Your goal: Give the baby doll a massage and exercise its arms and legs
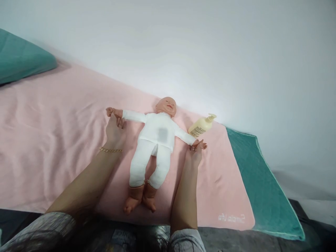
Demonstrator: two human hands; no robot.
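A baby doll [157, 129] in a white top and white trousers lies on its back with its arms spread wide and its feet toward me. My left hand [114, 129], with a gold chain bracelet at the wrist, is closed on the doll's arm near its hand, at the left. On the right, my right hand [194, 153] holds the doll's other arm by the wrist, fingers curled round it. A pale yellow pump bottle [201, 126] lies tilted on its side just beyond the doll's right-side arm.
A pink blanket [223, 182] lies under the doll, over a green cloth [265, 182] that shows at the right. A green pillow or folded cloth [23, 56] is at the far left. A white wall [183, 45] rises behind.
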